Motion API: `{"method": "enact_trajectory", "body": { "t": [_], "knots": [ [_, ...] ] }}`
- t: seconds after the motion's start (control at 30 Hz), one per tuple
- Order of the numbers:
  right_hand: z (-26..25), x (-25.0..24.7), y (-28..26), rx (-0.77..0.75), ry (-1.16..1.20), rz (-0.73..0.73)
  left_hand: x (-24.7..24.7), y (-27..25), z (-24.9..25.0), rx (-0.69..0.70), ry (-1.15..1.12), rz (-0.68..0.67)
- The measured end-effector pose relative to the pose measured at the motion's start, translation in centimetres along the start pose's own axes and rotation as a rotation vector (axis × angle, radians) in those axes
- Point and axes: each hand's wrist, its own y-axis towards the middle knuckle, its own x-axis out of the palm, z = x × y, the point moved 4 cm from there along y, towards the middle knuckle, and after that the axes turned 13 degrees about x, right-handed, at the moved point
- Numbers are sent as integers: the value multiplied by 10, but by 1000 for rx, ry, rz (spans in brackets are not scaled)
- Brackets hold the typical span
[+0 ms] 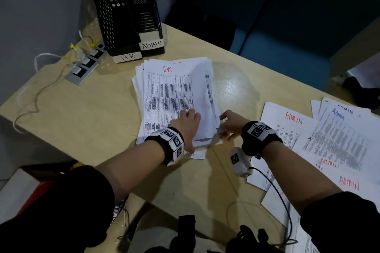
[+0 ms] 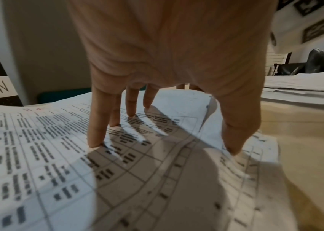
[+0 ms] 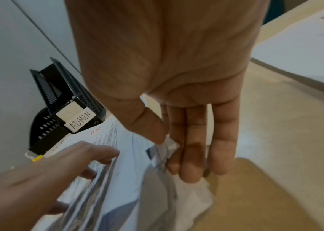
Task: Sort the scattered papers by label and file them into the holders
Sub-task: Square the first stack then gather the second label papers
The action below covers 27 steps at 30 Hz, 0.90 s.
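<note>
A stack of white sheets marked HR (image 1: pixel 172 92) lies mid-table in front of two black holders, one labelled HR (image 1: pixel 115 18) and one labelled ADMIN (image 1: pixel 144 12). My left hand (image 1: pixel 188 121) presses down on the stack's near part with straight fingertips (image 2: pixel 95 140). My right hand (image 1: pixel 226 127) pinches the stack's near right corner (image 3: pixel 167 150) between thumb and fingers, lifting it slightly. Several sheets marked ADMIN (image 1: pixel 320 137) lie spread at the right of the table.
A power strip (image 1: pixel 86 63) with cables lies left of the holders by the wall. Blue seats (image 1: pixel 287 33) stand beyond the table's far edge. Bare tabletop (image 1: pixel 82 113) shows left of the HR stack.
</note>
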Motion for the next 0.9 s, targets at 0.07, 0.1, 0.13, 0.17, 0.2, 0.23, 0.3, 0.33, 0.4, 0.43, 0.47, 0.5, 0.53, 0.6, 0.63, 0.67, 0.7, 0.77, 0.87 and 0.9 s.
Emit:
{"method": "enact_trajectory", "body": {
  "t": [0.07, 0.1, 0.13, 0.17, 0.2, 0.23, 0.3, 0.33, 0.4, 0.43, 0.47, 0.5, 0.53, 0.6, 0.63, 0.67, 0.7, 0.77, 0.87, 0.9],
  "knots": [
    [6, 3, -2, -16, 52, -1, 4, 2, 2, -9, -17, 20],
    [9, 4, -2, -25, 84, 0, 5, 3, 3, -7, -33, 37],
    [11, 6, -3, -33, 116, -4, 5, 3, 5, -8, -48, 57],
    [11, 8, -5, -39, 145, -14, 6, 4, 6, -12, -47, 76],
    [12, 11, -6, -41, 169, -30, 5, 3, 8, -22, -39, 91],
    [11, 14, -8, -46, 191, -46, 5, 3, 10, -37, -33, 88],
    [10, 19, -12, -54, 219, -47, 3, 0, 15, -77, -46, 56],
    [9, 20, -14, -57, 225, -37, 2, 0, 16, -88, -69, 52],
    [9, 21, -15, -47, 232, -12, -5, -2, 13, -85, -163, 117],
    [9, 21, -15, -27, 240, -4, -9, -3, 8, -91, -268, 178],
    [11, 21, -15, 0, 260, 6, -13, -4, 0, -108, -398, 230],
    [12, 22, -16, 39, 282, 21, -17, -6, -8, -124, -521, 266],
    [14, 24, -16, 84, 299, 36, -21, -8, -16, -141, -621, 289],
    [14, 31, -20, 135, 296, 109, -26, -14, -30, -164, -732, 300],
    [12, 32, -21, 112, 203, 221, -27, -18, -35, -169, -770, 297],
    [7, 31, -20, 58, 44, 370, -28, -21, -39, -170, -795, 292],
    [0, 33, -22, -10, -115, 483, -27, -23, -42, -169, -817, 297],
    [-10, 38, -23, -62, -235, 509, -25, -25, -46, -160, -845, 296],
    [-4, 45, -7, 75, 43, 267, -21, -22, -41, -117, -803, 266],
    [-2, 46, -4, 120, 207, 192, -21, -21, -38, -105, -763, 264]
  ]
}}
